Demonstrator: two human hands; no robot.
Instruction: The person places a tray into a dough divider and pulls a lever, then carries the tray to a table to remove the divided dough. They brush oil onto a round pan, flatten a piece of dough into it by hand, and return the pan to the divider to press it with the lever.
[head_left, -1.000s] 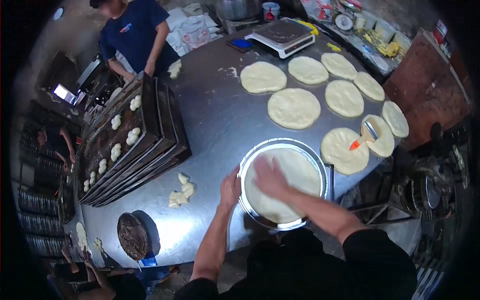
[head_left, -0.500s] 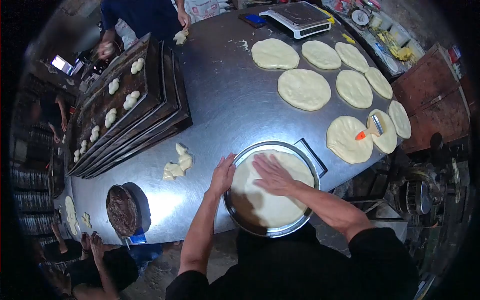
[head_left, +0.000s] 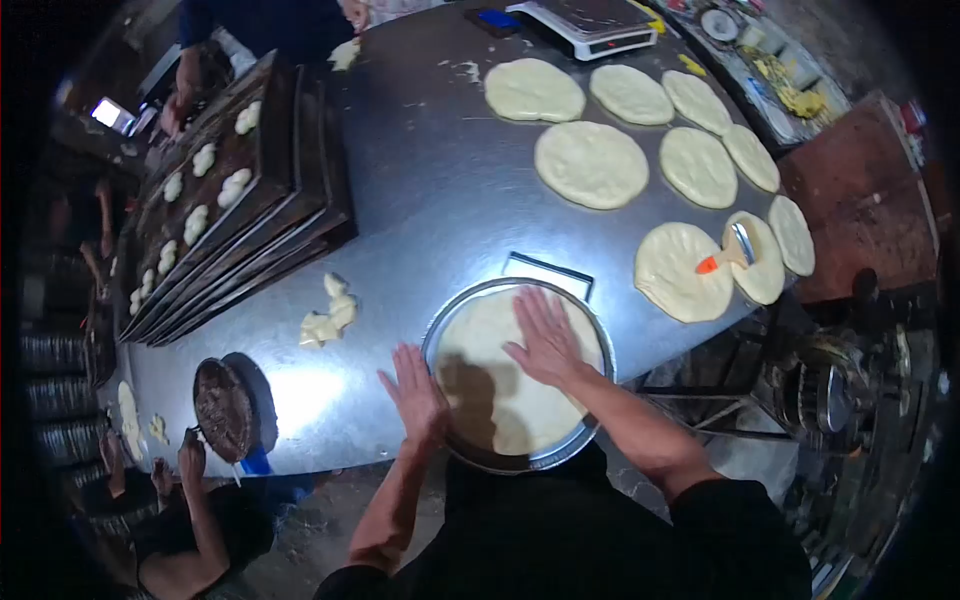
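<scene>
A round metal pan point(head_left: 608, 352) with a black-edged handle overhangs the table's near edge, close against my body. Inside it lies a flat sheet of pale dough point(head_left: 480, 335) covering most of the bottom. My right hand point(head_left: 545, 335) lies flat on the dough near the far right side, fingers spread and pointing away from me. Against the pan's left rim rests my left hand point(head_left: 414, 392), with its fingers stretched out and holding nothing. A shadow falls over the dough's left part.
Several flattened dough rounds point(head_left: 591, 165) lie at right, with a brush point(head_left: 728, 252) across two. Stacked trays point(head_left: 290, 190) bearing dough pieces stand left. Dough scraps point(head_left: 330, 312), a bowl of dark filling point(head_left: 224, 408) and a scale point(head_left: 590, 28) sit on the table. Co-workers' hands point(head_left: 191, 460) are at the left.
The pan has turned, its handle swinging from the right to the far side. My right hand shifted over the dough; my left fingers spread. A co-worker's hand moved to the bowl.
</scene>
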